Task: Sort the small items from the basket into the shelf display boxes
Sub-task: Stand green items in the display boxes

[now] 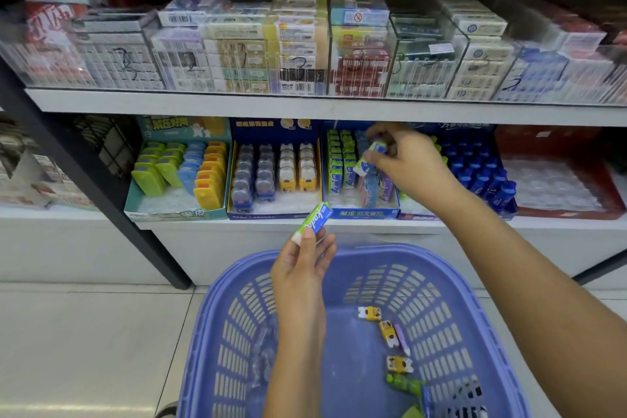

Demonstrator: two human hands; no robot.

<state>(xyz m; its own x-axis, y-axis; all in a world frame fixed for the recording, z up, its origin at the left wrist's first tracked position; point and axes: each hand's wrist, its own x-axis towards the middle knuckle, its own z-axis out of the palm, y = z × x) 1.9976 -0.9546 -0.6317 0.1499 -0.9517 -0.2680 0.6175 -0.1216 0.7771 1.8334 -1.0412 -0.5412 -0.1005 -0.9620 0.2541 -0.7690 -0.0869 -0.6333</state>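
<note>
A purple slatted basket (217,285) stands on the floor below the shelf, with several small yellow, green and purple items (388,332) on its bottom. My left hand (302,268) is above the basket, shut on a green-and-blue stick pack (317,218) that points up toward the shelf. My right hand (403,159) reaches into the blue display box (363,213) of similar packs, pinching a green-and-white small pack (368,159) over its rows.
Beside the blue display box stand a teal box (176,212) of green, blue and yellow items, a box of grey and yellow items (274,173), blue bottles (481,170) and a red tray (556,187). Clear cases of packets fill the upper shelf (305,107). A black post (101,187) slants at left.
</note>
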